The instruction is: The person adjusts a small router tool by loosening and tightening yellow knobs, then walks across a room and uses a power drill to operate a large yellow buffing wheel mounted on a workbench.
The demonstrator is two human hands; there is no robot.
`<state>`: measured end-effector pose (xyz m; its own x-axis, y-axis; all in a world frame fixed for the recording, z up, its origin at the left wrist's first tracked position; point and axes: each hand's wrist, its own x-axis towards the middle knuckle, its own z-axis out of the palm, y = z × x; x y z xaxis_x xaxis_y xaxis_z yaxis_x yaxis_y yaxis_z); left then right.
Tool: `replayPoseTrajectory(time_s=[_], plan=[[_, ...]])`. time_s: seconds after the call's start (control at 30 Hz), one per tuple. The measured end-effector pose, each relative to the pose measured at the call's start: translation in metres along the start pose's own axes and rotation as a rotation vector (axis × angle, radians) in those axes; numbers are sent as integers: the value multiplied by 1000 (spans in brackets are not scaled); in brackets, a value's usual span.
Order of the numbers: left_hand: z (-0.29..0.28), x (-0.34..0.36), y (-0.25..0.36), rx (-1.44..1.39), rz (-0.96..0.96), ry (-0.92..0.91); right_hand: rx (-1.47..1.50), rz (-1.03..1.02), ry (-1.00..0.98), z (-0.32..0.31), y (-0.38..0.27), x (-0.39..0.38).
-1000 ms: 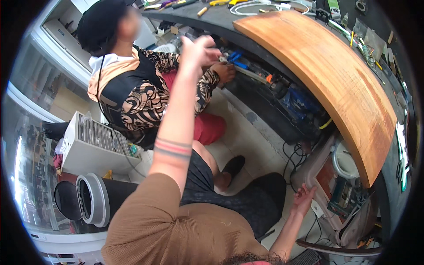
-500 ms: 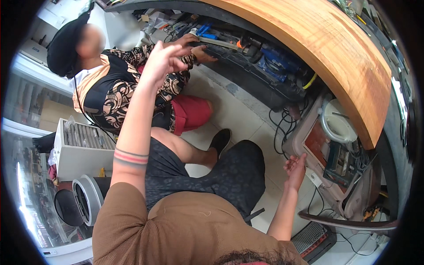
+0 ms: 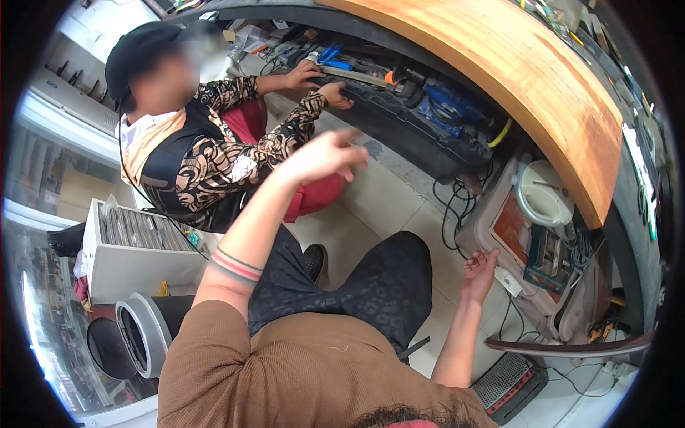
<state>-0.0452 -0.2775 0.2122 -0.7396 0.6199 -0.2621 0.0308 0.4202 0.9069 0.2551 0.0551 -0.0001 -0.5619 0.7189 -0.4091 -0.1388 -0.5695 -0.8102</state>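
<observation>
My left hand is raised in front of the co-worker's patterned sleeve. Its fingers are apart and nothing is in them. Beyond it, the co-worker's two hands rest on the edge of a long black tool box filled with hand tools. My right hand hangs in the air with the palm up, loosely curled fingers and nothing held. Closest to it is a worn pinkish-grey case, on which a white bucket and a dark green tool sit.
A thick wooden slab curves above the tool box. Black cables lie on the tiled floor. At left stand a white box of thin sheets and a silver-rimmed bin. Low at right is a black grille-covered unit.
My left hand has swung down and right, away from the co-worker's hands. The co-worker has shifted slightly to the right. My right hand stays nearly in place.
</observation>
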Motion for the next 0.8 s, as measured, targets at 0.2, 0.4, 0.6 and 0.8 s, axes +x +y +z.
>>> replayPoseTrajectory(time_s=[0.2,0.4,0.6,0.8], plan=[[26,-19,-86,291,-66,-284,-28,-30,56,-2,9,6],[53,-16,-142,1122,-53,-447,-30,-63,62,-4,8,8],[51,-15,-129,803,169,-277,-50,-102,98,7,9,5],[56,-16,-128,873,111,-478,-75,-143,114,3,17,11]])
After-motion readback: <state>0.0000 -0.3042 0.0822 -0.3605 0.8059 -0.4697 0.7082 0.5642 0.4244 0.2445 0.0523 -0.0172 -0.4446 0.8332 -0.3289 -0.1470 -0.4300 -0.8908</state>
